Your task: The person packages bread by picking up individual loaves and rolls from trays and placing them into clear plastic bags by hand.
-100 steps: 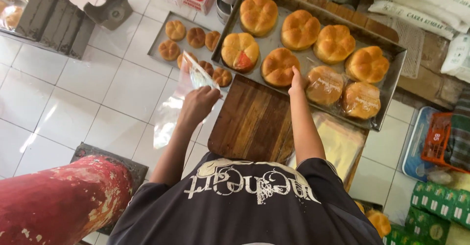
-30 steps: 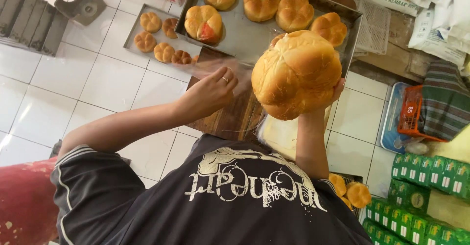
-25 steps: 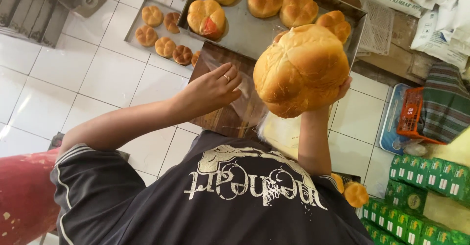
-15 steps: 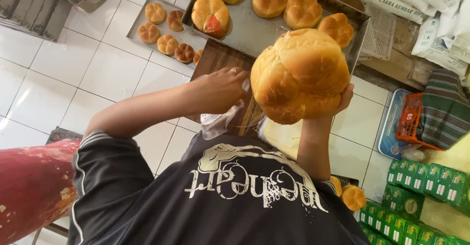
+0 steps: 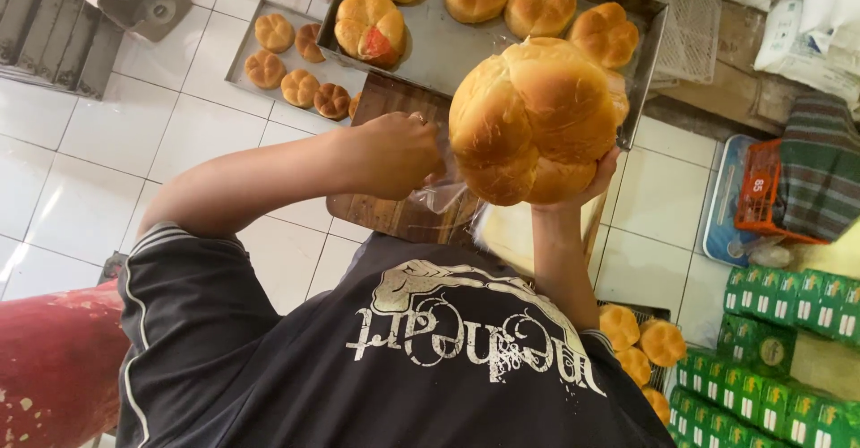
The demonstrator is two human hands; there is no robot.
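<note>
My right hand [image 5: 593,182] holds up a large golden knotted bun [image 5: 533,121] from beneath, close to the camera. The bun is inside a clear plastic bag [image 5: 445,197], whose loose end hangs under it. My left hand [image 5: 394,154] is closed on that loose end, just left of the bun. Both hands are above a dark wooden board [image 5: 387,107] on the white tiled floor. Behind it, a big metal tray [image 5: 448,54] carries more large buns, one with a red patch [image 5: 370,27].
A smaller tray [image 5: 240,63] of small brown buns [image 5: 273,32] lies at the left. Grey moulds [image 5: 45,27] are top left, and a red mass [image 5: 54,367] bottom left. Green boxes [image 5: 779,327], an orange basket [image 5: 761,188] and more buns [image 5: 640,340] are at the right.
The bun rose from the big tray to in front of the camera. My left hand moved right, from the open bag to gripping the bag's end beside the bun.
</note>
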